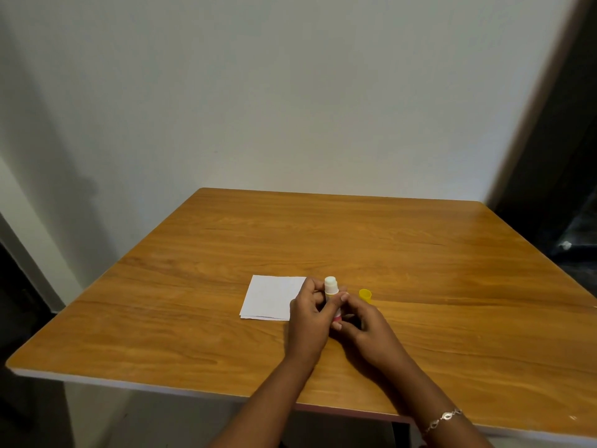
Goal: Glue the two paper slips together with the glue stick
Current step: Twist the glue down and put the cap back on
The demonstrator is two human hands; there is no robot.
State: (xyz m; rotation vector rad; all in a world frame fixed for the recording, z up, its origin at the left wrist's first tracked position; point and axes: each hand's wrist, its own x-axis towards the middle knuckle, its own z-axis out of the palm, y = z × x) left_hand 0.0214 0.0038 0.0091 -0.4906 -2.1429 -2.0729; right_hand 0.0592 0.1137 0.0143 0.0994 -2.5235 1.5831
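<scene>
Two white paper slips (271,297) lie stacked on the wooden table (420,253), the lower one showing only as a thin edge at the front. The glue stick (330,287) stands upright and uncapped, its white tip exposed and a pink band near its base. My left hand (308,321) wraps the stick's body from the left, covering the slips' right edge. My right hand (361,321) pinches the stick's lower end from the right. The yellow cap (365,295) rests on the table just right of the stick.
A white wall rises behind the table's far edge. A dark opening runs along the right side. The table's front edge (161,384) lies close below my forearms. A bracelet (444,418) circles my right wrist.
</scene>
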